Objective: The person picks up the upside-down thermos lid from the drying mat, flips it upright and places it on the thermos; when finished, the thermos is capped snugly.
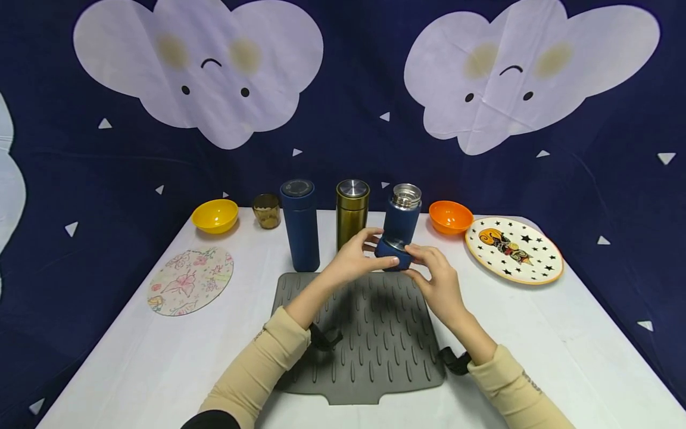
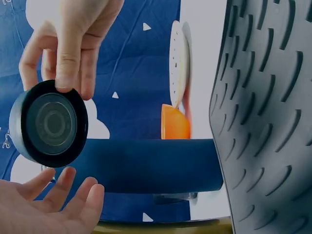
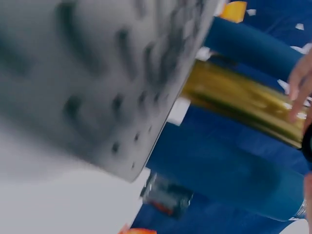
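A dark blue screw cap (image 1: 393, 255) is held between thumb and fingers by my right hand (image 1: 442, 292), its hollow underside showing in the left wrist view. My left hand (image 1: 351, 259) is close by on the cap's other side; in the left wrist view its fingers (image 2: 66, 192) are spread and loosely bent just off the cap. Right behind the hands stands an uncapped blue thermos (image 1: 402, 220), upright, with its bare steel neck showing. Only a little of both hands shows at the right wrist view's edge.
A gold thermos (image 1: 352, 208) and a capped blue thermos (image 1: 300, 226) stand to the left. A ridged grey mat (image 1: 370, 333) lies under the forearms. Around are a yellow bowl (image 1: 215, 216), brown glass (image 1: 267, 211), floral oval mat (image 1: 192, 281), orange bowl (image 1: 451, 217) and patterned plate (image 1: 536, 253).
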`<action>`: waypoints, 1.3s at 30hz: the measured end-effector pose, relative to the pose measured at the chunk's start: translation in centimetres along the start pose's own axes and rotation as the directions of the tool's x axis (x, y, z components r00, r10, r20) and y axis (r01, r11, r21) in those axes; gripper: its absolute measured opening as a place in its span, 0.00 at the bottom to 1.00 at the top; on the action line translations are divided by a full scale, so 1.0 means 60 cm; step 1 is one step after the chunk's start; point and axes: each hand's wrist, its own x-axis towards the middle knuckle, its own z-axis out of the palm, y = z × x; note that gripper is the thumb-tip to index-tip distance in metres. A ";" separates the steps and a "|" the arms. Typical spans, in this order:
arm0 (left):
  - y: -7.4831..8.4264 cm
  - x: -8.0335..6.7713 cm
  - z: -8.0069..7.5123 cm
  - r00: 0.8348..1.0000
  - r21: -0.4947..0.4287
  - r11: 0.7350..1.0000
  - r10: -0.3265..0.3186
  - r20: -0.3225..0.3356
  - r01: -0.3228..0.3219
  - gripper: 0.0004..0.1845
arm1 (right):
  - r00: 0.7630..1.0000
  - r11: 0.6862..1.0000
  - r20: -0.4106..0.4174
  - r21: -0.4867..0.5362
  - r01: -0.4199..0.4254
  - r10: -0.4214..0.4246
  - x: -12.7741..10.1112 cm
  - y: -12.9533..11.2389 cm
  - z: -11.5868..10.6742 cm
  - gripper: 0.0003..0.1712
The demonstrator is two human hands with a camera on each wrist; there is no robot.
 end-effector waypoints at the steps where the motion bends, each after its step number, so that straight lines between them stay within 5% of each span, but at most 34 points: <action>1: 0.001 0.000 0.000 1.000 -0.001 1.000 0.011 0.006 -0.011 0.39 | 0.997 0.995 -0.026 -0.077 0.068 -0.070 -0.001 0.001 0.001 0.29; 5: 0.004 0.001 0.006 0.998 0.042 0.997 0.058 0.000 -0.058 0.40 | 0.967 0.938 -0.058 -0.265 0.223 -0.247 -0.004 0.005 0.003 0.21; 11: 0.006 0.006 0.026 0.987 0.188 0.974 0.142 -0.076 -0.126 0.41 | 0.952 0.903 -0.070 -0.342 0.259 -0.299 -0.003 0.008 0.003 0.15; 14: 0.017 0.016 0.032 0.966 0.224 0.959 0.211 -0.153 -0.174 0.40 | 0.976 0.946 -0.094 -0.278 0.164 -0.196 0.006 0.012 0.002 0.28; 18: 0.048 0.043 0.028 0.917 0.196 0.949 0.293 -0.271 -0.246 0.40 | 0.989 0.989 -0.118 -0.105 -0.103 0.091 0.029 0.030 0.005 0.53; 22: 0.077 0.084 0.023 0.886 0.187 0.948 0.311 -0.346 -0.259 0.40 | 0.926 0.922 -0.046 0.126 -0.367 0.375 0.062 0.052 0.014 0.60; 25: 0.086 0.112 0.022 0.888 0.176 0.959 0.275 -0.367 -0.224 0.40 | 0.865 0.831 0.050 0.256 -0.495 0.500 0.086 0.059 0.023 0.60; 30: 0.085 0.141 0.024 0.892 0.165 0.972 0.220 -0.396 -0.167 0.40 | 0.824 0.756 0.142 0.338 -0.561 0.548 0.112 0.045 0.032 0.58; 39: 0.079 0.162 0.033 0.896 0.187 0.975 0.189 -0.401 -0.122 0.40 | 0.853 0.805 0.079 0.293 -0.515 0.517 0.112 0.090 0.065 0.54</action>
